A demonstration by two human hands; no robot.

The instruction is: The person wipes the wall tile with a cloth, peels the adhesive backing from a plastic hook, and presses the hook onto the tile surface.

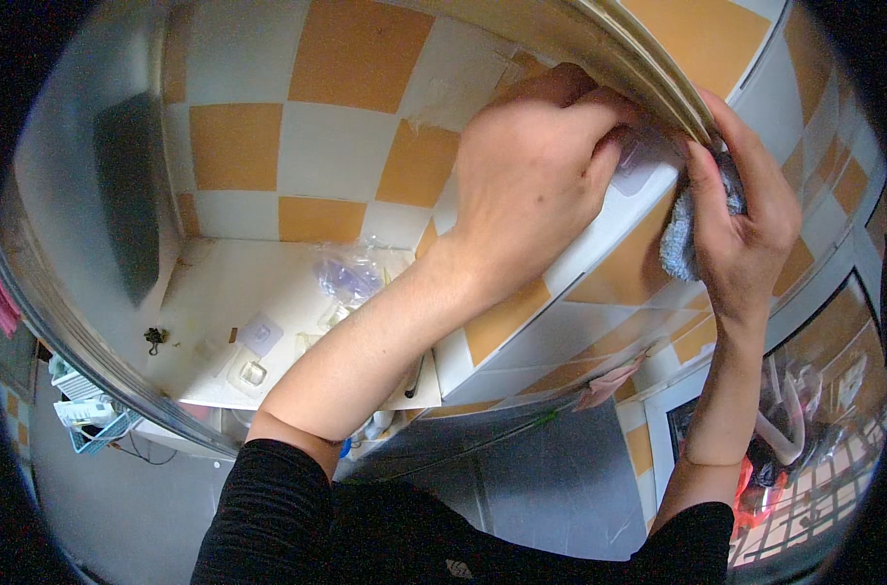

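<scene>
At the upper middle, my left hand is closed, its fingers curled near the tiled wall corner. A clear plastic adhesive pad shows beside its thumb, and whatever the fingertips hold is hidden. My right hand is closed around a blue-grey fluffy cloth, which hangs below the thumb. Its thumb and forefinger also touch the end of a gold-toned frame edge that slants down from the top.
Below my left forearm, a white shelf carries a crumpled clear plastic bag, a small clear pad and a black binder clip. Blue baskets stand low at left. Plastic bags hang at lower right.
</scene>
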